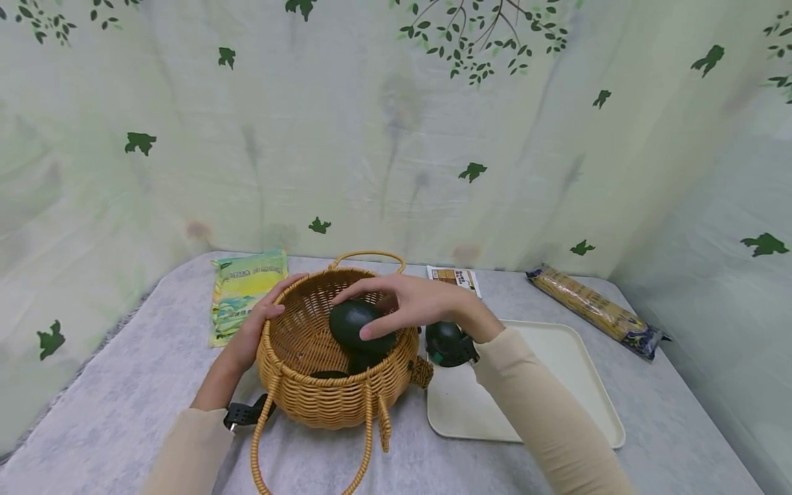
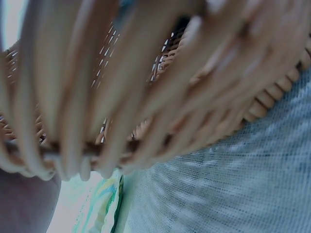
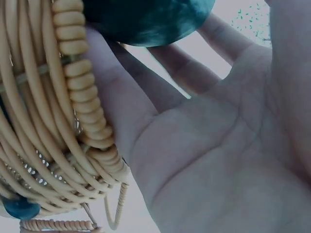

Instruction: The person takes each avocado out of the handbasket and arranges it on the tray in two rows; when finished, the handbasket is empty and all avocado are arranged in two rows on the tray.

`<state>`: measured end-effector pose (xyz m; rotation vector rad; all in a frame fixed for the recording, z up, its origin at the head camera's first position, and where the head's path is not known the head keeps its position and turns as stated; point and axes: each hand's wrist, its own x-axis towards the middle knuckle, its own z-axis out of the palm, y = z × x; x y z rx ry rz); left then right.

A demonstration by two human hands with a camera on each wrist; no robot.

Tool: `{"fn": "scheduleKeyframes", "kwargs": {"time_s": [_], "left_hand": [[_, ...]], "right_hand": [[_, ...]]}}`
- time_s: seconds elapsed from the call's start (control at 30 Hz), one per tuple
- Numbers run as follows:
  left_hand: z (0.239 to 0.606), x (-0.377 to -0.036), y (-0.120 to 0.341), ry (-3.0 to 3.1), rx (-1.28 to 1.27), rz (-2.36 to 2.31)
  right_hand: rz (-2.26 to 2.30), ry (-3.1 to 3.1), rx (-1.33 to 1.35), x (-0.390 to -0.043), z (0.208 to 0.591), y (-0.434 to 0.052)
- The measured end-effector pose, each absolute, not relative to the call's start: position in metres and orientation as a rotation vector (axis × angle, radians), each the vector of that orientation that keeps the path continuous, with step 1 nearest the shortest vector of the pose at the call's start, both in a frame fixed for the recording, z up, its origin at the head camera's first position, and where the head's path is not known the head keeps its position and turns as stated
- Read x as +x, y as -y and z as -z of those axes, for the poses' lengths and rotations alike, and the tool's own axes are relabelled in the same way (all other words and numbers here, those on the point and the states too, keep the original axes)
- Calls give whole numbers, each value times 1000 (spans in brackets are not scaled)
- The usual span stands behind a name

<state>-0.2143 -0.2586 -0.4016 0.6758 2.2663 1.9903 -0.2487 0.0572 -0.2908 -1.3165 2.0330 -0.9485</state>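
My right hand point(image 1: 416, 302) holds a smooth dark green avocado point(image 1: 353, 324) over the mouth of a woven wicker basket point(image 1: 328, 405), thumb on the near side and fingers over its top. In the right wrist view, the same avocado point(image 3: 150, 22) sits at the fingertips, close beside the basket rim point(image 3: 85, 97). More dark things point(image 1: 329, 375) lie below it inside, partly hidden. With its thumb over the rim, my left hand point(image 1: 255, 331) grips the basket's left side. The left wrist view is mostly filled by the blurred wicker wall point(image 2: 146, 97).
Right of the basket lies a cream tray point(image 1: 569, 385), with a dark round thing point(image 1: 443, 338) by my right wrist. A green-yellow packet point(image 1: 244, 295) lies back left. A small white packet point(image 1: 454, 276) and a long golden package point(image 1: 588, 306) lie at the back. One basket handle point(image 1: 365, 467) hangs toward me.
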Motion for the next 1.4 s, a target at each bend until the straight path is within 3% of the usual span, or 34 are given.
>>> {"fn": "scheduleKeyframes", "kwargs": {"time_s": [1.07, 1.4], "left_hand": [[403, -215, 259, -2201, 751, -2051], [404, -216, 259, -2221, 722, -2032]], "right_hand": [[1144, -2222, -1362, -223, 297, -90], [1350, -2165, -1224, -208, 300, -106]]}}
